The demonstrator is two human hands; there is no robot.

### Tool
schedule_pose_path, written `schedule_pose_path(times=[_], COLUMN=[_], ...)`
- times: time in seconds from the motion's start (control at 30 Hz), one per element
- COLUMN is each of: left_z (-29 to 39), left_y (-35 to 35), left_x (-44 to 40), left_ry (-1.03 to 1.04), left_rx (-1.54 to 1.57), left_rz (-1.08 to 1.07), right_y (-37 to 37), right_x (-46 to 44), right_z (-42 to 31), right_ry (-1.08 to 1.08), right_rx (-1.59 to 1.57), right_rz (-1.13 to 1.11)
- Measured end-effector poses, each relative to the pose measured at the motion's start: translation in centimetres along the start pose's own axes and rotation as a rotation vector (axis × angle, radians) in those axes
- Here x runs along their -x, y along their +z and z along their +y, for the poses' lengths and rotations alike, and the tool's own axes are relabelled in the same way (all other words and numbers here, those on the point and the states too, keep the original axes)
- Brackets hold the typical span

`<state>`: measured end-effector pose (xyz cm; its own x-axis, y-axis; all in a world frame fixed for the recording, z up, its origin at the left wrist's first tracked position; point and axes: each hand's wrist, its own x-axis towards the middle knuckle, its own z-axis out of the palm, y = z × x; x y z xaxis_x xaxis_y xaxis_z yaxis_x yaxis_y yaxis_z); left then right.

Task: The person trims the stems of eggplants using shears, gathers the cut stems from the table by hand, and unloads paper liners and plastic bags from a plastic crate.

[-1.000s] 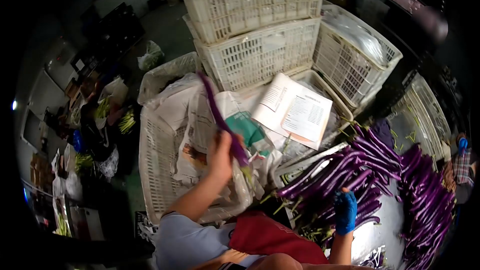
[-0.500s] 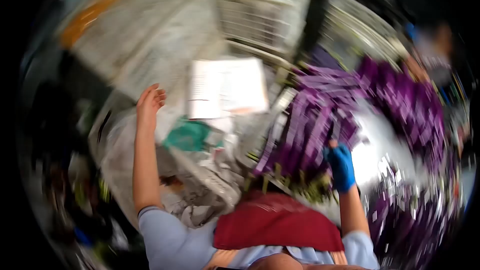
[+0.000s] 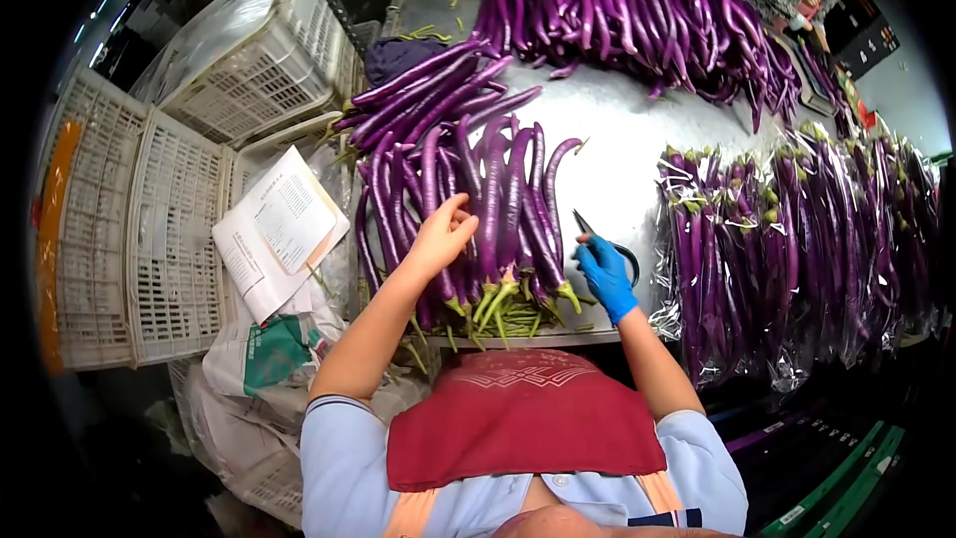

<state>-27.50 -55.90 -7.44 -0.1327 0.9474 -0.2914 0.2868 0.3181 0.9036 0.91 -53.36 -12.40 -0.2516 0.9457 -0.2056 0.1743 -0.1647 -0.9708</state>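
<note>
Long purple eggplants (image 3: 508,199) with green stems toward me lie in a loose pile on the metal table. My bare left hand (image 3: 445,237) is over the middle of this pile, at the eggplants. Its fingers are bent and a little apart, with nothing visible held in them. A blue glove covers my right hand (image 3: 603,279), closed on a pair of scissors (image 3: 583,224). The dark blades point away from me, and a black handle loop shows beside the glove. Cut green stems (image 3: 523,322) lie under the pile's near end.
More eggplants (image 3: 617,15) lie in a long heap at the back. Eggplants in clear bags (image 3: 787,249) line the right side. White crates (image 3: 179,239) stand on the left, near an open notebook (image 3: 284,224) and plastic bags (image 3: 269,364). The metal table (image 3: 612,134) shows between the heaps.
My view has turned toward the right, onto the eggplants, and is sharper. My left hand has gone from beside the notebook to the eggplant pile. The scissors now show in my right hand.
</note>
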Motion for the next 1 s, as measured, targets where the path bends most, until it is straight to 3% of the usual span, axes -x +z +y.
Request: schedule_pose_path(times=[0.07,0.13,0.2,0.27,0.4,0.47,0.53,0.67,0.77,0.93,1.0], left_z=[1.7,2.0,2.7,2.9,1.2,1.0,0.7,1.8,0.6,0.0,-0.3], left_y=[2.4,4.3,6.5,6.6,4.5,4.2,4.7,3.9,3.8,4.0,4.1], left_x=[-0.9,-1.3,-2.1,-2.2,-3.0,-3.2,-3.3,-3.0,-3.1,-2.7,-2.6], left_ry=[-0.109,0.01,-0.117,-0.128,0.063,-0.1,-0.099,-0.188,-0.126,-0.011,-0.023], left_rx=[-0.077,-0.408,-0.714,-0.696,-0.346,-0.1,-0.06,0.359,0.205,0.022,0.082], left_rz=[-0.016,0.049,0.071,0.096,0.098,0.039,0.122,0.013,0.045,0.115,0.101], right_y=[1.1,2.9,3.1,2.8,2.4,2.7,3.0,4.5,6.1,7.7,7.9], right_x=[-1.5,-2.8,-2.8,-2.9,-3.4,-4.1,-4.5,-5.9,-7.3,-10.0,-10.5], right_z=[-3.7,-1.6,-2.3,-3.9,-4.1,-2.4,-2.6,-4.7,-5.7,-5.5,-5.1], right_ry=[0.063,-0.146,-0.214,-0.077,-0.23,-0.346,-0.367,-0.307,-0.282,-0.105,-0.09], right_rx=[0.222,0.401,0.54,0.737,0.744,0.656,0.543,0.534,0.734,0.661,0.617], right_rz=[-0.226,-0.278,-0.269,-0.349,-0.365,-0.3,-0.273,-0.259,-0.281,-0.257,-0.284])
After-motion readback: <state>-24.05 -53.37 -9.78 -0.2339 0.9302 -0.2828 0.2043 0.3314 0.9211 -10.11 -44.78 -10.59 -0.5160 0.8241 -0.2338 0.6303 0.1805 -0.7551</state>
